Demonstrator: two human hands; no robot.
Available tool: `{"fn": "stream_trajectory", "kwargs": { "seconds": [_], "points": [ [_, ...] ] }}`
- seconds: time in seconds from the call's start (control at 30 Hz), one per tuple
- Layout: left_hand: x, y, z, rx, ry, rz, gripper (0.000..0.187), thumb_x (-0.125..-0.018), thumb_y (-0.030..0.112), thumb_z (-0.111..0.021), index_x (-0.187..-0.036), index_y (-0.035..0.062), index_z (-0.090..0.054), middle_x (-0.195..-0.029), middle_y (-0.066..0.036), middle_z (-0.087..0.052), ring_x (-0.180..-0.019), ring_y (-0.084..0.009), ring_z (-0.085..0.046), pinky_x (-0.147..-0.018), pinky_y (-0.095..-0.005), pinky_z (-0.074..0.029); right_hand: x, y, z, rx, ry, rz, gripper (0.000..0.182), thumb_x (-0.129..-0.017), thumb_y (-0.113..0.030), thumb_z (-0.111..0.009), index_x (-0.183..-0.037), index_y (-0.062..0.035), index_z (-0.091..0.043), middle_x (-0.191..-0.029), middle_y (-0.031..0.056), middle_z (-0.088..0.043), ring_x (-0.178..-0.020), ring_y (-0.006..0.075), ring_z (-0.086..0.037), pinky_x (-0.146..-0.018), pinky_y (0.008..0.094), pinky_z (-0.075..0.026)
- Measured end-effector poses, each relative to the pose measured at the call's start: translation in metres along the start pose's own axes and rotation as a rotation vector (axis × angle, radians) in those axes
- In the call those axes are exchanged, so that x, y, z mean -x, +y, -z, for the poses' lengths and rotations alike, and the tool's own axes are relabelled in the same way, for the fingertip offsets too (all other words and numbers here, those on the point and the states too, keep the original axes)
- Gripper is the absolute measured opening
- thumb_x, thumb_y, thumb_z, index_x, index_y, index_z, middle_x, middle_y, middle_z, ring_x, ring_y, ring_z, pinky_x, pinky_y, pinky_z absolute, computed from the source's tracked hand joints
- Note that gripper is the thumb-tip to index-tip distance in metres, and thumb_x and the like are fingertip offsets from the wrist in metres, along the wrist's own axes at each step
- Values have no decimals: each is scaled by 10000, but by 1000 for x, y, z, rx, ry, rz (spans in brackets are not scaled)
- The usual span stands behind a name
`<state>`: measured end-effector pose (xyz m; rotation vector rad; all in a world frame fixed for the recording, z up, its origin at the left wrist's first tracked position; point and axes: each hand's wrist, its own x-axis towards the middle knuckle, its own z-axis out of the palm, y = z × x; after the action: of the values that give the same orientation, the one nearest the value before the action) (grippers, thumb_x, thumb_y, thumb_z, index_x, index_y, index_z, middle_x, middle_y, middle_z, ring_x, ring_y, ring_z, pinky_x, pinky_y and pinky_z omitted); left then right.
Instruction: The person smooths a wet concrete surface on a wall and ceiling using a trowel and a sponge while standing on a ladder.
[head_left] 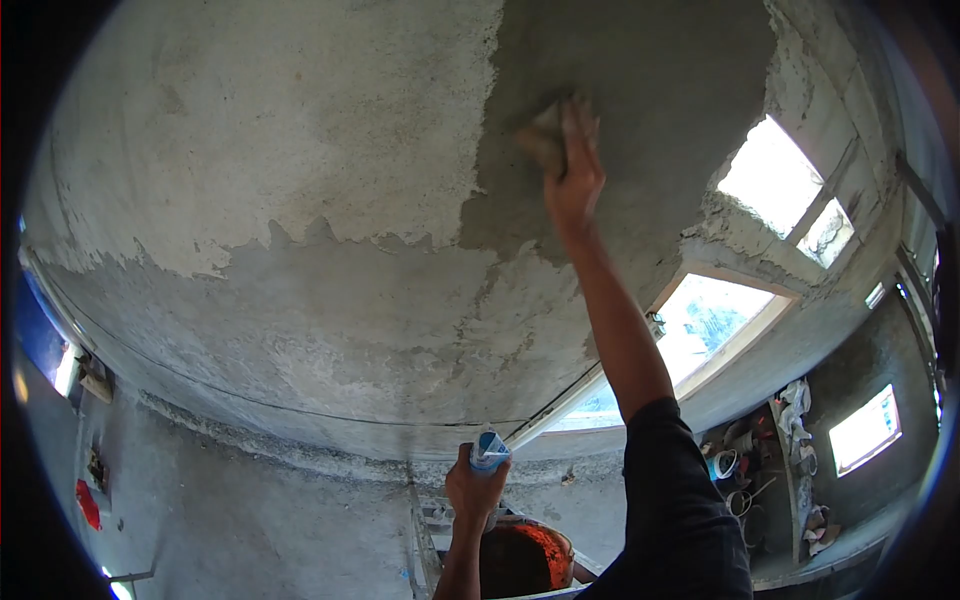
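My right hand (578, 180) is raised to the wall, its fingers closed on a pale brown sponge-like pad (542, 142). Motion blurs the pad, so its exact kind is hard to make out. It lies against a dark, damp patch of plaster (640, 90) beside lighter dry plaster (300, 120). Lower down, my left hand (474, 492) is wrapped around a clear plastic bottle (490, 453) with a blue label, held upright away from the wall. Below that hand sits a bucket (556, 552) with orange on its inner side; its contents are too dark to tell.
A framed window opening (715, 310) is right of my raised arm, with another opening (775, 175) above it. Buckets and clutter (735, 470) fill a shelf area at lower right. A red item (88, 504) lies at far left. Metal framing (425, 535) stands beside the bucket.
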<state>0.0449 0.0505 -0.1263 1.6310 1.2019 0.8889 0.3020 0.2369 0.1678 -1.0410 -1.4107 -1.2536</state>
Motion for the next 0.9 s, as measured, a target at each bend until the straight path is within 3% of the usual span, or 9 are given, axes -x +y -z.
{"fn": "stream_trajectory", "kwargs": {
  "seconds": [0.13,0.2,0.33,0.5,0.63,0.7,0.73,0.83,0.9],
  "points": [
    [-1,4,1,-14,0,-8,385,-697,307,-803,-908,58,-597,-769,-151,-702,-738,-334,-701,-661,-424,-551,23,11,-28,153,-145,-44,639,-739,7,-704,-1339,-125,-527,-1439,140,-444,-1300,391,-438,-980,450,-502],
    [1,6,0,-48,-22,0,393,-693,298,-808,-924,58,-600,-784,-155,-703,-745,-337,-700,-670,-424,-552,59,2,-28,-83,-498,81,680,-722,14,-706,-1355,-137,-507,-1454,140,-421,-1305,394,-429,-995,439,-494],
    [1,2,-5,25,28,-71,391,-683,271,-823,-929,63,-601,-784,-134,-704,-730,-297,-707,-657,-391,-553,46,-18,-1,-146,-509,62,701,-720,13,-707,-1368,-149,-494,-1452,140,-425,-1318,391,-414,-1004,432,-487],
    [3,5,-9,222,216,-228,440,-645,208,-857,-952,66,-577,-764,-78,-668,-669,-192,-670,-625,-331,-540,-9,13,-3,140,-28,-90,689,-689,90,-678,-1334,-92,-517,-1423,143,-463,-1310,382,-427,-1011,437,-480],
    [3,-1,-12,230,266,-283,452,-632,196,-861,-939,61,-557,-749,-77,-645,-645,-201,-656,-610,-341,-534,16,-1,-40,53,-132,-56,668,-690,105,-653,-1322,-67,-519,-1415,148,-471,-1312,371,-428,-1037,434,-454],
    [4,-12,-14,206,226,-153,555,-584,234,-900,-1004,56,-584,-819,-109,-669,-713,-248,-683,-673,-351,-554,20,-11,-37,-202,-391,62,663,-682,98,-654,-1311,-66,-527,-1418,162,-463,-1313,387,-421,-1041,420,-450],
    [3,-9,-13,219,256,-215,452,-620,200,-864,-904,70,-536,-719,-75,-630,-608,-217,-639,-576,-354,-515,20,-16,-29,-202,-389,59,663,-682,98,-654,-1311,-66,-527,-1418,162,-463,-1313,387,-421,-1041,420,-450],
    [1,-1,-9,133,302,-299,457,-621,207,-865,-909,72,-537,-706,-77,-630,-596,-225,-637,-574,-359,-514,16,-24,-11,-218,-161,21,688,-697,27,-730,-1339,-43,-493,-1423,170,-449,-1304,396,-427,-1091,484,-383],
    [2,-1,-10,154,289,-294,457,-622,209,-866,-910,73,-537,-703,-78,-631,-595,-229,-640,-576,-362,-516,11,-17,-5,1,25,-97,708,-668,124,-627,-1335,-82,-511,-1405,167,-476,-1309,405,-412,-1037,421,-453]
  ]
}}
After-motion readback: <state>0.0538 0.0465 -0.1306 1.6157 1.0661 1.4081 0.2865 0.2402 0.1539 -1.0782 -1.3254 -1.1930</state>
